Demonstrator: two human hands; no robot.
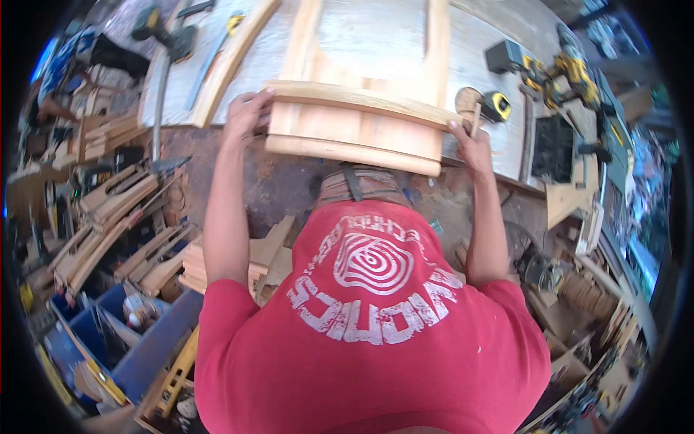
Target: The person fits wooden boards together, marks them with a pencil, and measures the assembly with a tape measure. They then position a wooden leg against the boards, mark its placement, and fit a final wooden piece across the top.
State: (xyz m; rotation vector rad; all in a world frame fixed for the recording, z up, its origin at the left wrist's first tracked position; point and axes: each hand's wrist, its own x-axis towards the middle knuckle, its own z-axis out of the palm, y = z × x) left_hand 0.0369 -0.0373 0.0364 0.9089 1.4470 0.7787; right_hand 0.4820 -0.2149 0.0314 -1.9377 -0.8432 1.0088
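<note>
A pale wooden frame piece [354, 130] with several boards across its near end lies on the workbench [477, 43], its near end jutting over the bench edge. My left hand [248, 116] grips the left end of its upper crosspiece, fingers curled round the wood. At the right end of the same crosspiece my right hand [473, 147] holds on, with a thin light stick upright by its fingers. Just beyond that hand are a round wooden piece [468, 100] and a yellow and black tape measure [497, 106].
A drill [163, 35] and a long wooden strip [235, 61] lie at the bench's left. Yellow power tools [575, 72] stand at the right. Wood pieces and a blue bin [148, 362] are on the lower left. Another person [87, 58] is at the far left.
</note>
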